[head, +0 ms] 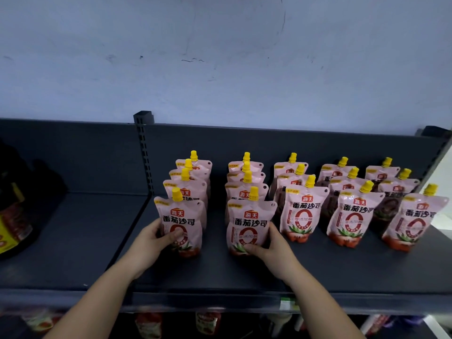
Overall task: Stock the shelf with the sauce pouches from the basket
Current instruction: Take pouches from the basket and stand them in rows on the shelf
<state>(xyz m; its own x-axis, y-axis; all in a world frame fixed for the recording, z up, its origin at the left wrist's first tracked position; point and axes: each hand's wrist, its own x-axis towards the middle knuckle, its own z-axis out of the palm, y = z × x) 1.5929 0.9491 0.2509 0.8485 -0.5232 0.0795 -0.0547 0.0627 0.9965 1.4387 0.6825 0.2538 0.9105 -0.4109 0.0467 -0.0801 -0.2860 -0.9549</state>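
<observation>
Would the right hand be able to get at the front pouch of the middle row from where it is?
Probably yes: the right hand holds the second row's front pouch, and the middle row's front pouch stands just beside it, nothing between.

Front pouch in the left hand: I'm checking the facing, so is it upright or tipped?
Upright. The front pouch stands on its base on the shelf, yellow cap on top, left hand gripping its side.

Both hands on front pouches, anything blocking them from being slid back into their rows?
Yes. The left hand grips the leftmost front pouch, and the right hand grips the next row's front pouch. Each has three upright pouches close behind it, so there is little room rearward.
</observation>
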